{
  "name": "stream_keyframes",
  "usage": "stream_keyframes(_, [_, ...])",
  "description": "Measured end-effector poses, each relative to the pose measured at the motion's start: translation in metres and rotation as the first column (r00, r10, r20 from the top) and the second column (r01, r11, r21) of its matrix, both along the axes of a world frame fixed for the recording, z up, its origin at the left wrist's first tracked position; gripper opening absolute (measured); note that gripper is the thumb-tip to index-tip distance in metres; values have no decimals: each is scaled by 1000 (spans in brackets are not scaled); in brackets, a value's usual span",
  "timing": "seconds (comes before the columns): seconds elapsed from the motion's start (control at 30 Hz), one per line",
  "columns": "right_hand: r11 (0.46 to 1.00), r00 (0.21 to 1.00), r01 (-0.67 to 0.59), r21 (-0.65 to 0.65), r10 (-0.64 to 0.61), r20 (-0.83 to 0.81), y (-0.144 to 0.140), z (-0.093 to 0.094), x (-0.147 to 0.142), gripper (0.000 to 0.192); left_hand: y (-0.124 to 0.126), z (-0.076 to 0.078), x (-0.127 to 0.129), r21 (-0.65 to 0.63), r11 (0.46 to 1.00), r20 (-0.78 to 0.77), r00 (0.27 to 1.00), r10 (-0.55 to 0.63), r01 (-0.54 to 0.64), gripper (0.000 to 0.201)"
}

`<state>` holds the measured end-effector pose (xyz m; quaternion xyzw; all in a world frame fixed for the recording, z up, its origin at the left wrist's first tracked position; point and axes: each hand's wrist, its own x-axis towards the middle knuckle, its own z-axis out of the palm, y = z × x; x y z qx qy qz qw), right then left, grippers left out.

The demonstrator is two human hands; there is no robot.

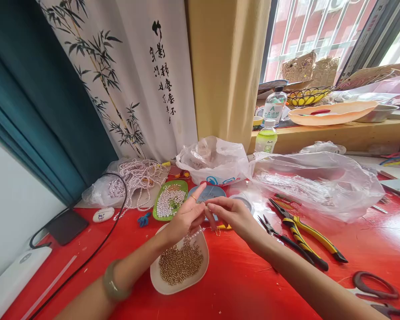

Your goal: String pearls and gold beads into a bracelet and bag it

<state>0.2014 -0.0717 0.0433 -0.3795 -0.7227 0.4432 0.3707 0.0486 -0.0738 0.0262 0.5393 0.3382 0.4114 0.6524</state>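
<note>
My left hand [186, 216] and my right hand [231, 213] meet fingertip to fingertip above a white dish [160, 280] filled with several small gold beads [180, 263]. The left thumb and finger pinch something tiny, with the index finger raised; a thin beaded strand [202, 229] hangs between the hands, and the right fingers pinch its other end. Just behind the hands lie a green tray [183, 186] of white pearls and a blue round lid [210, 193]. A jade bangle [112, 284] sits on my left wrist.
Yellow-handled pliers [306, 231] and black cutters [286, 240] lie right of my hands on the red table [240, 280]. Scissors [373, 286] sit at the right edge. Clear plastic bags [316, 180], pearl strands [138, 178], a black cable [96, 253], bottles [266, 135] and a windowsill tray [333, 113] stand behind.
</note>
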Motion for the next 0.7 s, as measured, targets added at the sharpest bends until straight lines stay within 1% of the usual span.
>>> stream_keyframes(0.1, [999,998,16,-39,-18,-67,-1,11,0,23,-1,11,8,9,999,-27,999,-32,32,69])
stream_keyframes(0.17, [999,995,21,-46,-26,-98,-1,20,2,25,-1,18,13,33,999,-41,998,-41,43,66])
stream_keyframes(0.23, [999,991,36,-36,-40,-124,-1,31,5,28,0,23,17,94,995,-55,998,-31,37,61])
stream_keyframes(0.3, [998,984,60,-15,-62,-167,-2,43,8,27,2,27,21,175,984,-68,998,-6,18,58])
stream_keyframes(0.37, [997,967,75,-12,-76,-245,-2,55,12,23,3,31,24,243,970,-68,997,21,-4,55])
stream_keyframes(0.43, [997,937,60,-42,-71,-343,-4,66,16,21,4,33,28,262,965,-68,997,48,-28,46])
stream_keyframes(0.5, [997,904,32,-73,-60,-424,-5,76,18,19,3,34,31,248,967,-48,997,65,-51,38])
stream_keyframes(0.57, [996,877,26,-84,-63,-476,-6,84,20,17,3,32,34,217,975,-3,998,56,-54,34])
stream_keyframes(0.63, [995,854,59,-79,-91,-512,-5,90,22,16,2,29,36,167,986,62,998,11,-22,34])
stream_keyframes(0.7, [990,824,113,-80,-138,-549,-3,95,24,16,0,26,39,84,995,118,991,-59,49,33])
